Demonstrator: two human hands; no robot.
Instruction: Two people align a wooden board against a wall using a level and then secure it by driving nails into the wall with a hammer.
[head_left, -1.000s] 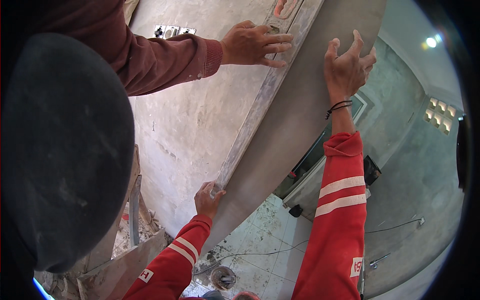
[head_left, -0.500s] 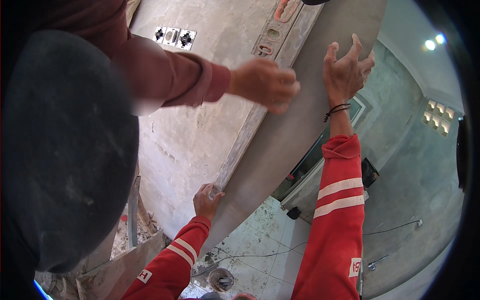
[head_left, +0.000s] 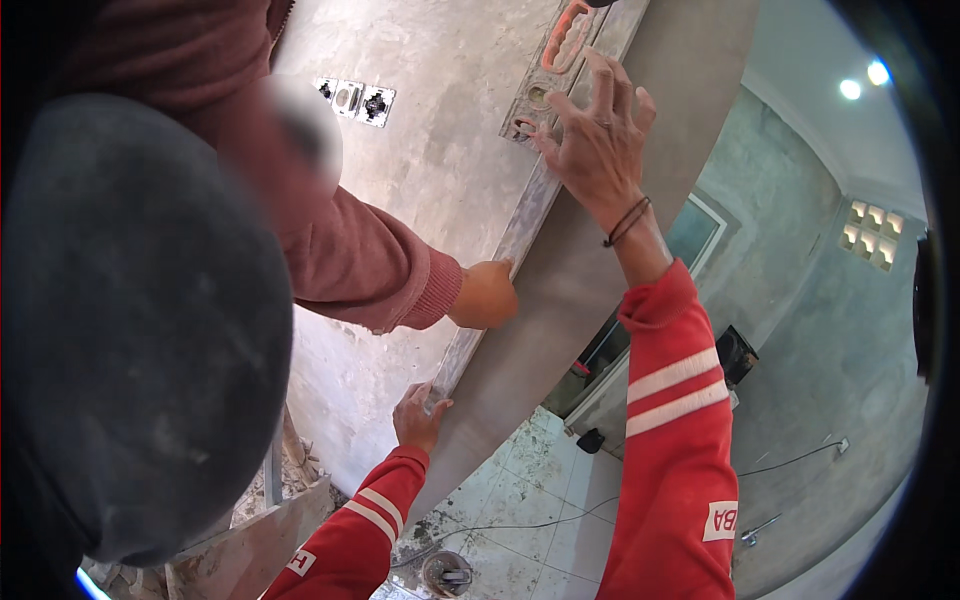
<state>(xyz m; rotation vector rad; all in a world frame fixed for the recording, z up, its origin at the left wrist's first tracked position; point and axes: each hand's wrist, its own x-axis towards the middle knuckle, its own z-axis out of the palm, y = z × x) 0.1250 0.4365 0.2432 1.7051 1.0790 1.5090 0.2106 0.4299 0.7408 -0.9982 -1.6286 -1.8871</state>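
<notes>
A long, narrow grey straightedge bar (head_left: 527, 218) runs diagonally along the corner between the pale wall and a darker grey plastered face (head_left: 560, 290). My left hand (head_left: 418, 420) is closed around its lower end. Near the upper part, my right hand (head_left: 605, 145) has its fingers spread and bent, with the thumb side close to the bar and a spirit level (head_left: 522, 98). Whether those fingertips touch is hard to tell. The level has orange grips and lies alongside the bar. A co-worker's hand (head_left: 487, 295), in a maroon sleeve, is against the bar's middle.
The co-worker's dark-covered head or cap (head_left: 150, 320) fills the left side. Wall sockets (head_left: 360, 103) are set in the pale wall. Below are a dirty tiled floor (head_left: 530, 480), a cable, a round container (head_left: 447, 573) and wooden boards (head_left: 250, 530) with rubble.
My right hand has moved left from the darker face toward the bar and level. The co-worker's hand has come down onto the bar. My left hand keeps its hold at the lower end.
</notes>
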